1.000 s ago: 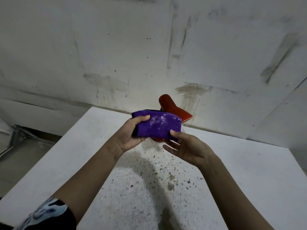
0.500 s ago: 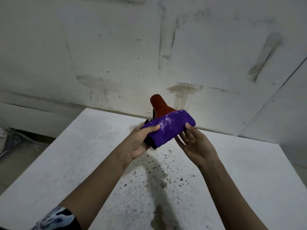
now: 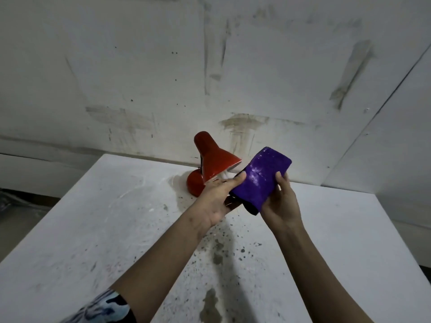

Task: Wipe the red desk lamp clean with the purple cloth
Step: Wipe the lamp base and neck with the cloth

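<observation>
A red desk lamp [image 3: 212, 159] stands at the back of the white table [image 3: 98, 220], its cone shade tilted down to the right and lit inside, its round base partly hidden behind my left hand. The folded purple cloth [image 3: 261, 178] is held in the air just right of the shade, tilted, apart from the lamp. My left hand [image 3: 219, 197] grips the cloth's lower left edge with the thumb on top. On the cloth's right edge, my right hand [image 3: 279, 203] has its fingers curled around it.
The table top is stained with dark specks and a smear near the middle front [image 3: 217, 257]. A scuffed white wall [image 3: 163, 78] rises right behind the lamp. The table's left edge drops to a grey floor [image 3: 16, 206].
The cloth has swung to the right and off the lamp, so the whole shade now shows. My right hand has closed on the cloth's right edge. The view has shifted slightly.
</observation>
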